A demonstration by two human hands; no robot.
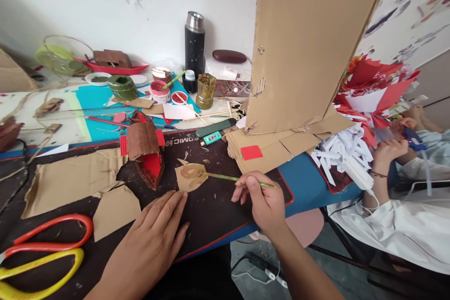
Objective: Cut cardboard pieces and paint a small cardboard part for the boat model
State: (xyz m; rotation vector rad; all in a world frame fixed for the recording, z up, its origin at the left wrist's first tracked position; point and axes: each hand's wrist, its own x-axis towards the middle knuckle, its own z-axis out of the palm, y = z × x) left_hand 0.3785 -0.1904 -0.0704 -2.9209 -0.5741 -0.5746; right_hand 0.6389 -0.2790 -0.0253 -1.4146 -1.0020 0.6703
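Note:
My right hand (262,201) is closed around a thin green paintbrush (225,177). The brush tip touches a small piece of cardboard (191,183) that carries brownish-green smears of paint. Flat on the dark mat (218,215) lies my left hand (160,225), fingers stretched out, with the fingertips at the lower edge of that cardboard piece. Just behind the left hand stands a small cardboard boat (143,143) with a brown curved roof and a red inside. Larger cut cardboard pieces (75,176) lie to its left.
Scissors (52,248) with red and yellow handles lie at the front left. Behind are paint jars (122,88), a murky glass of water (206,91) and a black thermos (194,42). A tall cardboard sheet (302,47) stands at right, near paper strips (346,150) and a co-worker's hand (388,152).

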